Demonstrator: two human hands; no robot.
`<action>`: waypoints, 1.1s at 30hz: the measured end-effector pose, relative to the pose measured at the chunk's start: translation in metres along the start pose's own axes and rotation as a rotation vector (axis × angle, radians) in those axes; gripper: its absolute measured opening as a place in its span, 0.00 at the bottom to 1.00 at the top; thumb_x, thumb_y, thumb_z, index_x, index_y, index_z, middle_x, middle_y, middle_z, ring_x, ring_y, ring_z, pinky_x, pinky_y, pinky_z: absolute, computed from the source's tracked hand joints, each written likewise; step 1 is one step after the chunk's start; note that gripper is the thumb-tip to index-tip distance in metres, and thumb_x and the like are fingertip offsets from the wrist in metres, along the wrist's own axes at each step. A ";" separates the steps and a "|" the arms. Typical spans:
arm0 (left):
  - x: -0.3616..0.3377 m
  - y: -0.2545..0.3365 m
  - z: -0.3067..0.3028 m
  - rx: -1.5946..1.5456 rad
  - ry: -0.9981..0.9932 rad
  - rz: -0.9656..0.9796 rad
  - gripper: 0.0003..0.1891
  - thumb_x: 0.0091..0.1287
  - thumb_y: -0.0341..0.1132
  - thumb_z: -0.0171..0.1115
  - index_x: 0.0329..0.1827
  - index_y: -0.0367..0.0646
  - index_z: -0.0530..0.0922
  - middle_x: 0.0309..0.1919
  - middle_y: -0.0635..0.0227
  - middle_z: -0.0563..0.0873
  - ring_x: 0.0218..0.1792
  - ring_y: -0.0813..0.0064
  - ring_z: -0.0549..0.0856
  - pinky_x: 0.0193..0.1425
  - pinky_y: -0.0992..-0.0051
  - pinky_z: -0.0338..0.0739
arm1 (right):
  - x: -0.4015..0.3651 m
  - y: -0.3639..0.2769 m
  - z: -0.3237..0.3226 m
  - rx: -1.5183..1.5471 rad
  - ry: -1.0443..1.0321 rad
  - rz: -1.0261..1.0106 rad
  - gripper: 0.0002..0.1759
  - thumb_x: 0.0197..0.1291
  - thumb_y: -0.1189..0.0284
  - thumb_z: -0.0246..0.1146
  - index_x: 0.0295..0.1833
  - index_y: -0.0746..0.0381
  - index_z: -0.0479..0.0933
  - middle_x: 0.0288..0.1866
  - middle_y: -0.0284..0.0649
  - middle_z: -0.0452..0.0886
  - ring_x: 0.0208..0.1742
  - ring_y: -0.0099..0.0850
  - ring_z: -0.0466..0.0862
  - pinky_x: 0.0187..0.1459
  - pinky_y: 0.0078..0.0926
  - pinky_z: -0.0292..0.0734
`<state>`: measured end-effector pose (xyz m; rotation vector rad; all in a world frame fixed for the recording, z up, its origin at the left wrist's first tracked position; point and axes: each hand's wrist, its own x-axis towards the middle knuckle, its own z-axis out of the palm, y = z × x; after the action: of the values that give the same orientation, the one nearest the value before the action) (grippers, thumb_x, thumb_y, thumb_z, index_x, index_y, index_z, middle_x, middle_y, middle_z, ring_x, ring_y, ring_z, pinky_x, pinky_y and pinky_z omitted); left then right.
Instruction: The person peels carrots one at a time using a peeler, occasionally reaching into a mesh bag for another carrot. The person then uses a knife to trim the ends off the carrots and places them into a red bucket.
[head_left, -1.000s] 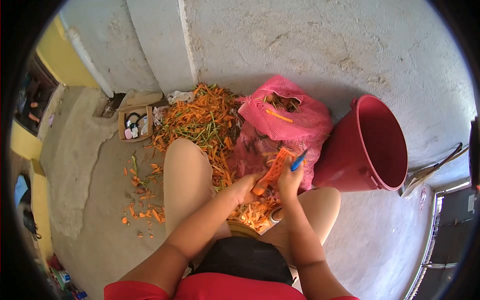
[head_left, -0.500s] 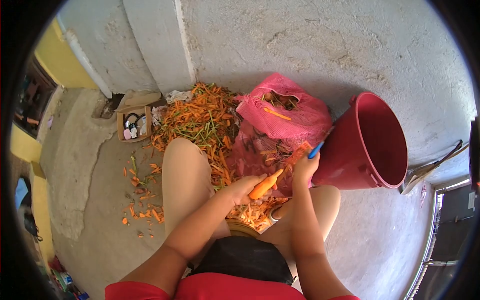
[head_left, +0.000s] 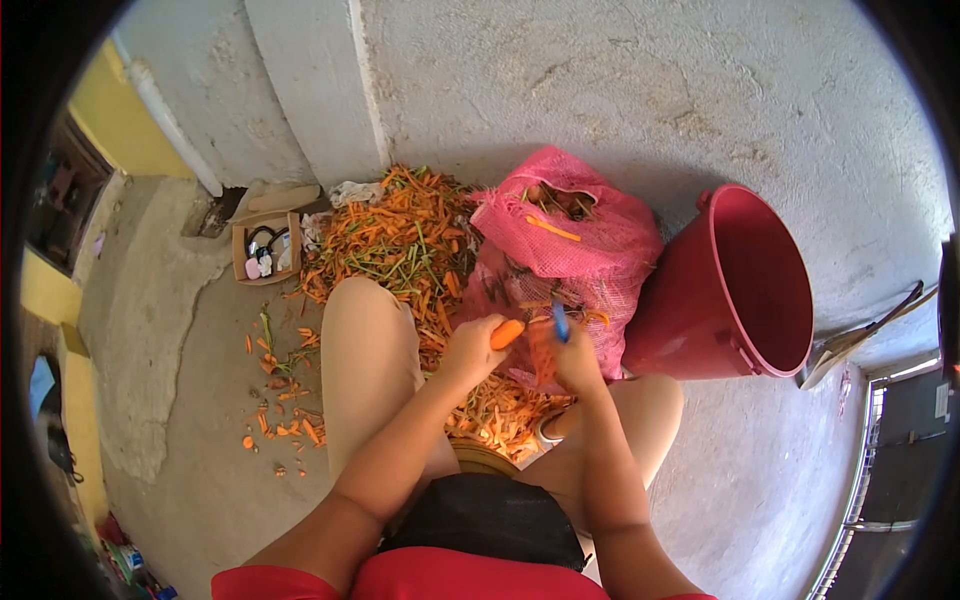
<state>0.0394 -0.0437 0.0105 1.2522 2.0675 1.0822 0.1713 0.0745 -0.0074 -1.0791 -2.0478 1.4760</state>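
A peeled orange carrot point(head_left: 507, 334) sticks out of my left hand point(head_left: 472, 352), whose fingers are wrapped round it. My right hand point(head_left: 578, 362) is closed on a blue-handled tool point(head_left: 561, 322), close beside the carrot's tip. A flat orange-red piece below the blue handle is blurred, and I cannot tell whether it belongs to the tool. Both hands are above my lap, in front of a pink mesh sack point(head_left: 590, 240) with carrots and scraps showing in its opening. Beneath them, pale carrot peelings point(head_left: 500, 425) lie between my legs.
A large heap of carrot peelings and green stems point(head_left: 400, 240) lies against the wall. A tall dark red bucket point(head_left: 670, 310) leans at the right of the sack. At the left stands a small cardboard box point(head_left: 240, 262) with odds and ends. Carrot bits point(head_left: 290, 428) are scattered on the concrete floor.
My left hand has moved up and slightly left with the carrot, now turned in the grip. My right hand has come left and down with the blue-handled tool, closer to the carrot.
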 end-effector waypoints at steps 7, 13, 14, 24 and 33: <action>0.008 -0.014 -0.006 0.107 0.251 0.090 0.11 0.44 0.25 0.62 0.31 0.35 0.73 0.27 0.55 0.76 0.30 0.57 0.77 0.34 0.69 0.70 | -0.024 -0.015 0.009 -0.273 -0.341 0.040 0.13 0.52 0.67 0.54 0.35 0.68 0.70 0.24 0.55 0.72 0.29 0.48 0.74 0.33 0.37 0.66; 0.004 -0.011 -0.006 0.129 0.241 0.122 0.11 0.41 0.22 0.61 0.30 0.34 0.73 0.27 0.55 0.76 0.30 0.56 0.77 0.35 0.68 0.70 | -0.022 -0.009 0.011 -0.281 -0.380 0.058 0.12 0.51 0.67 0.54 0.32 0.68 0.69 0.22 0.53 0.71 0.26 0.46 0.72 0.32 0.36 0.65; 0.004 -0.011 -0.006 0.128 0.239 0.127 0.11 0.41 0.21 0.61 0.30 0.34 0.73 0.27 0.55 0.76 0.30 0.56 0.77 0.35 0.68 0.70 | -0.021 -0.007 0.011 -0.266 -0.382 0.077 0.12 0.51 0.68 0.54 0.32 0.68 0.69 0.21 0.53 0.71 0.26 0.45 0.72 0.31 0.35 0.65; -0.002 -0.003 -0.008 0.178 0.269 0.297 0.13 0.41 0.24 0.62 0.32 0.36 0.73 0.31 0.59 0.75 0.35 0.58 0.74 0.38 0.66 0.70 | -0.004 0.065 0.029 -0.300 -0.332 0.182 0.11 0.48 0.70 0.55 0.30 0.69 0.73 0.23 0.52 0.74 0.29 0.43 0.76 0.31 0.37 0.68; -0.007 0.025 -0.016 0.178 0.427 0.486 0.14 0.44 0.29 0.66 0.32 0.40 0.73 0.32 0.62 0.72 0.31 0.61 0.74 0.36 0.67 0.69 | -0.004 0.100 0.067 -0.630 -0.744 0.129 0.13 0.54 0.70 0.50 0.29 0.68 0.75 0.30 0.50 0.77 0.31 0.41 0.78 0.31 0.34 0.73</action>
<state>0.0433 -0.0495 0.0403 1.8057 2.2628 1.5140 0.1633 0.0445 -0.1242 -0.9548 -3.1695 1.4661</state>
